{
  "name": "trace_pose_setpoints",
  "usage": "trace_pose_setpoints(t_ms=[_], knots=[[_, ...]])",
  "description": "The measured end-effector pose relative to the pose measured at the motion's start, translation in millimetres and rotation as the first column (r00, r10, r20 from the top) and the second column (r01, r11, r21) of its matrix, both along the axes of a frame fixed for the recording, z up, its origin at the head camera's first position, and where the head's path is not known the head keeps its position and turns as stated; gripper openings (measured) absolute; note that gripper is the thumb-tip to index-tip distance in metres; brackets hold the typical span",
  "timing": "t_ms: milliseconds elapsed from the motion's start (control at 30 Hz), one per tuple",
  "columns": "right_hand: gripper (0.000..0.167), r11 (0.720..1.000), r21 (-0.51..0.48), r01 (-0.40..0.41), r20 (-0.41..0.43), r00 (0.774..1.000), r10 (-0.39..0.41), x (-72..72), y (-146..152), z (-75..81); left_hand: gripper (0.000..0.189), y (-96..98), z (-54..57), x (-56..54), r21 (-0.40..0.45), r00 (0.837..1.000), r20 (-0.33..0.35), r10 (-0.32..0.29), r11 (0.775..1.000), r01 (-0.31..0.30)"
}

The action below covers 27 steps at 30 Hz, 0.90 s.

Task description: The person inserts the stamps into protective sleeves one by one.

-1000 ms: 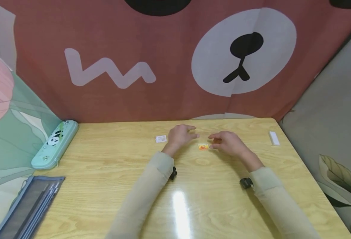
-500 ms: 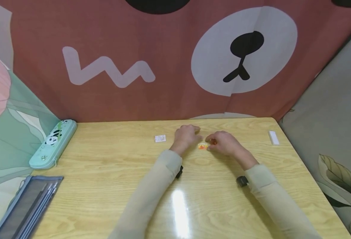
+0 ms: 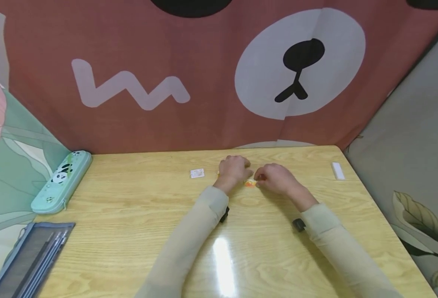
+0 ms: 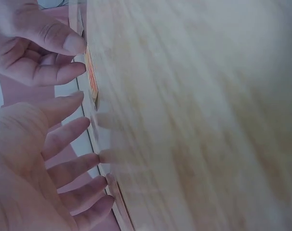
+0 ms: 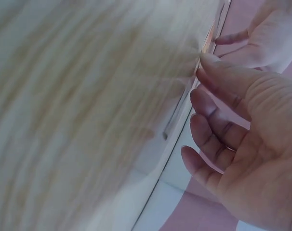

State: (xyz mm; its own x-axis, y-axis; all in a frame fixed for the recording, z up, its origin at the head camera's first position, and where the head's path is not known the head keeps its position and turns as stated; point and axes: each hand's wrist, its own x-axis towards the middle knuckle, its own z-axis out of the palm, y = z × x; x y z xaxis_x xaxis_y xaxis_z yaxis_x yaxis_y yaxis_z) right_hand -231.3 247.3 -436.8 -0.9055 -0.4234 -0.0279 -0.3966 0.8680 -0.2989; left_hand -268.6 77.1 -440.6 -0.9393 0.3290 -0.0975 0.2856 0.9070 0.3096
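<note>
A small orange-and-yellow card [image 3: 250,183] lies on the table between the two hands. My right hand [image 3: 276,179] has its thumb and index finger at the card's right end, pinching it there; its other fingers are curled. In the right wrist view the right thumb [image 5: 228,72] covers part of the card's edge [image 5: 208,39]. My left hand [image 3: 234,170] is just left of the card, its fingers loosely extended and holding nothing, as the left hand [image 4: 35,154] in the left wrist view shows. A bit of something yellow [image 3: 218,174] shows behind the left hand.
A small white printed card [image 3: 197,173] lies left of the hands. At the right edge of the table [image 3: 129,198] sits a white block [image 3: 338,171]. A mint panda pencil case [image 3: 62,182] and a mesh pouch [image 3: 40,256] with pencil-like sticks lie at left.
My left hand has moved right, closer to the orange-and-yellow card. My right hand has shifted left, with thumb and index finger drawing together at the card's right end.
</note>
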Motion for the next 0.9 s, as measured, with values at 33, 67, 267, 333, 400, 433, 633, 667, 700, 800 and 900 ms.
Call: trace_pose_setpoints(t_ms=[33,67,267,333,400,433,633,667,700,800,900], knots=[[0.015,1.000,0.006,0.001,-0.009,1.000,-0.001,0.4,-1,1.4,0.034,0.2,0.0,-0.4,0.003,1.000,-0.003,0.004,1.000,-0.004],[0.015,1.000,0.015,0.003,-0.015,1.000,-0.003,0.8,-2,2.7,0.033,0.4,-0.1,-0.8,0.005,1.000,-0.006,0.009,1.000,-0.009],[0.014,0.998,0.064,0.028,-0.007,1.000,-0.027,2.4,-5,5.8,0.032,1.1,-0.6,-1.0,0.011,1.000,0.010,0.026,1.000,-0.026],[0.017,0.998,0.055,0.039,0.003,0.999,-0.040,2.9,-5,6.2,0.031,0.8,-0.7,-0.9,0.014,1.000,0.011,0.029,0.999,-0.030],[0.022,0.998,0.044,0.043,0.015,0.999,-0.044,3.2,-5,5.4,0.029,0.5,-0.6,-0.8,0.022,0.999,0.014,0.037,0.999,-0.037],[0.025,0.998,0.042,0.044,0.019,0.999,-0.045,3.2,-5,5.1,0.028,0.3,-0.3,-0.7,0.024,0.999,0.015,0.041,0.999,-0.041],[0.026,0.998,0.051,0.032,-0.001,0.999,-0.032,3.9,-8,2.2,0.022,-1.1,-0.4,-0.4,0.046,0.998,0.003,0.061,0.997,-0.062],[0.024,0.998,0.050,0.027,-0.006,1.000,-0.026,4.3,-9,2.3,0.025,-1.2,-0.7,-0.6,0.046,0.998,0.000,0.063,0.997,-0.063],[0.022,0.998,0.050,0.024,-0.008,1.000,-0.024,4.6,-9,2.8,0.028,-1.2,-0.8,-0.7,0.043,0.998,-0.001,0.064,0.997,-0.064],[0.017,0.999,0.050,0.016,-0.004,1.000,-0.015,5.8,-11,4.3,0.039,-1.2,-0.8,-1.0,0.022,0.999,-0.001,0.054,0.998,-0.054],[0.013,0.999,0.045,0.024,0.007,1.000,-0.024,6.8,-12,5.2,0.039,-1.0,-1.0,-0.9,0.010,1.000,0.003,0.030,0.999,-0.030]])
